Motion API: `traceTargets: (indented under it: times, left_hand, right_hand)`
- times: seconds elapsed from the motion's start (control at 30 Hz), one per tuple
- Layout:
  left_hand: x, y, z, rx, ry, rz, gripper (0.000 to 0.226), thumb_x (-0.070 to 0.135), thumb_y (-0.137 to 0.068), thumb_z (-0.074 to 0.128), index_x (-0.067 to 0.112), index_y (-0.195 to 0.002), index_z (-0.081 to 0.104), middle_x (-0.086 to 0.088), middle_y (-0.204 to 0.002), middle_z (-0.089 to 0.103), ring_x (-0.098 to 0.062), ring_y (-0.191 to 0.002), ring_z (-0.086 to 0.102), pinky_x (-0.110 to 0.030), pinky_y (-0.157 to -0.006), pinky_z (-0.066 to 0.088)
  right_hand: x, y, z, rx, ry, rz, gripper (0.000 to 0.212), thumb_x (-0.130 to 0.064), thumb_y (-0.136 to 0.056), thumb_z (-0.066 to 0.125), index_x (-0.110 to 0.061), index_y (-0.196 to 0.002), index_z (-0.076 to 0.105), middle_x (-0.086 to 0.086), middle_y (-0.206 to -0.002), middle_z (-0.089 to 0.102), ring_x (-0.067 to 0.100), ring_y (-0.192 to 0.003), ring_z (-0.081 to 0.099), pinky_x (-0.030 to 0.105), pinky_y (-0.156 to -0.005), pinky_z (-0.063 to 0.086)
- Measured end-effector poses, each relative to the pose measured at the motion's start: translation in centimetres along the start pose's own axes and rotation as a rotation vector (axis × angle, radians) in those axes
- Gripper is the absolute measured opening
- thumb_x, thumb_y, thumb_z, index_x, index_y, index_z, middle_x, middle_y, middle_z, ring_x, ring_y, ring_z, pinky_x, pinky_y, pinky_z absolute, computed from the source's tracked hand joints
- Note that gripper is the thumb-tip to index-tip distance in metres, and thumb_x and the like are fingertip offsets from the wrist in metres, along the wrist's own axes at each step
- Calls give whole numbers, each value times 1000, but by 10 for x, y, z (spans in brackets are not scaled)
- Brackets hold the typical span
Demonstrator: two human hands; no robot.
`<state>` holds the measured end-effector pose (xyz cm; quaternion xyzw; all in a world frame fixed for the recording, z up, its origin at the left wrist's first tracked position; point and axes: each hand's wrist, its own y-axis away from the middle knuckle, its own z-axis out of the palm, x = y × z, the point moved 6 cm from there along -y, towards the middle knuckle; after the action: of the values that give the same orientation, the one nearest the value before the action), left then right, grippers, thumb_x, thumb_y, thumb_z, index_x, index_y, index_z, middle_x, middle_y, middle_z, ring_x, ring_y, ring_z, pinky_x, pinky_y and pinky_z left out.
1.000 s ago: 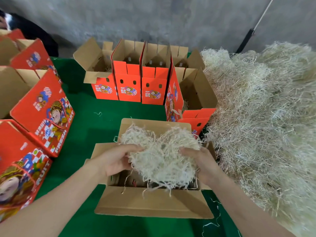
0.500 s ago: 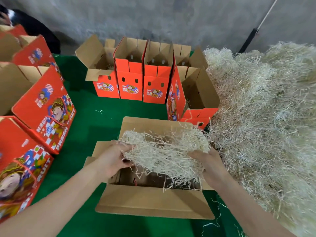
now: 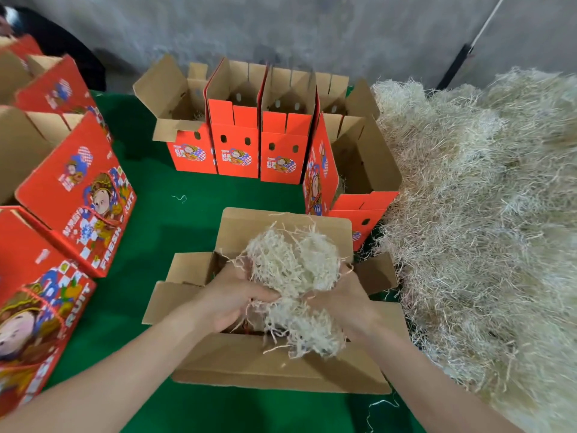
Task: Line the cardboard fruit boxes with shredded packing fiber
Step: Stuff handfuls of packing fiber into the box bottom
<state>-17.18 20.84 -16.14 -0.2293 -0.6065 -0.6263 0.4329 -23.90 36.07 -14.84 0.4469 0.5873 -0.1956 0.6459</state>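
An open cardboard fruit box (image 3: 268,367) with its brown flaps spread stands on the green cloth right in front of me. Over its opening I hold a pale wad of shredded packing fiber (image 3: 292,264). My left hand (image 3: 231,300) grips the wad from the left and my right hand (image 3: 343,298) grips it from the right, the two hands close together. Part of the fiber hangs over the near flap. The box's inside is mostly hidden by the wad and my hands.
A big heap of loose fiber (image 3: 487,220) fills the right side. A row of open orange boxes (image 3: 237,145) stands at the back, another open one (image 3: 352,176) behind my box. More orange boxes (image 3: 78,195) crowd the left. A grey wall lies beyond.
My hands have come together, bunching the spread-out fiber into a tighter wad and lowering it toward the box's opening; part now droops over the near flap.
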Motion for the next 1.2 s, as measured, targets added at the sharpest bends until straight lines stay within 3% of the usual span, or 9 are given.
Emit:
traceTargets:
  times: [0.17,0.3,0.37,0.47,0.57,0.7,0.83,1.0,1.2]
  left_hand:
    - [13,7,-25,141,-123,102,47,-15,-80,53,22,-109,53,7,-122,49,0,-91,46,-29,-104,28]
    - [1,8,-23,2,111,-32,65,-2,-73,62,14,-132,43,-4,-132,48,-24,-127,41,-45,-106,31]
    - [0,9,-7,-99,168,-42,63,26,-68,73,20,-124,46,10,-128,44,-26,-139,22,-47,-113,16]
    - [-1,1,10,-1,-102,63,57,30,-72,75,27,-121,47,11,-122,53,-16,-127,42,-35,-108,27]
    - [2,-2,15,144,-257,144,60,13,-75,74,25,-128,48,7,-121,55,-15,-105,58,-42,-97,44]
    - [6,1,-16,183,203,72,59,5,-68,69,10,-124,51,3,-130,49,-11,-119,40,-40,-109,21]
    - [8,6,5,-107,82,0,108,48,-50,82,15,-141,34,4,-139,41,-24,-139,25,-47,-115,13]
    - [11,-1,2,-3,13,-64,130,42,-42,84,17,-148,14,-8,-151,26,-26,-139,24,-44,-114,18]
    - [11,3,-37,-70,187,-143,63,41,-65,76,12,-118,60,-16,-118,64,-32,-101,66,-45,-88,47]
  right_hand:
    - [6,3,-28,42,-214,83,47,12,-76,65,-18,-111,58,2,-99,72,15,-91,69,27,-74,55]
    - [9,3,-20,33,-182,95,60,8,-70,72,-19,-120,55,-1,-106,70,16,-99,66,39,-93,49]
    - [8,3,-10,-26,-198,105,65,-8,-64,81,-25,-121,53,-7,-108,69,12,-102,64,40,-96,45]
    - [4,2,9,-56,-216,140,69,-39,-54,81,-34,-113,46,-19,-107,62,-1,-100,55,29,-95,35]
    - [6,-7,9,22,-183,151,62,-21,-69,77,-14,-124,50,-2,-115,65,15,-107,61,38,-96,45]
    - [5,-9,-18,133,-139,150,44,-1,-78,67,-7,-119,53,6,-115,64,22,-102,60,40,-88,50]
    - [2,-9,-7,53,-120,85,71,-2,-73,73,-17,-134,40,-1,-125,59,20,-119,52,38,-102,40]
    - [0,-5,-9,6,-148,144,42,1,-80,65,-13,-119,56,-1,-103,71,12,-88,69,24,-65,53]
    - [22,1,-44,166,-277,332,85,-7,-77,71,-7,-145,20,1,-134,45,16,-118,42,42,-106,30]
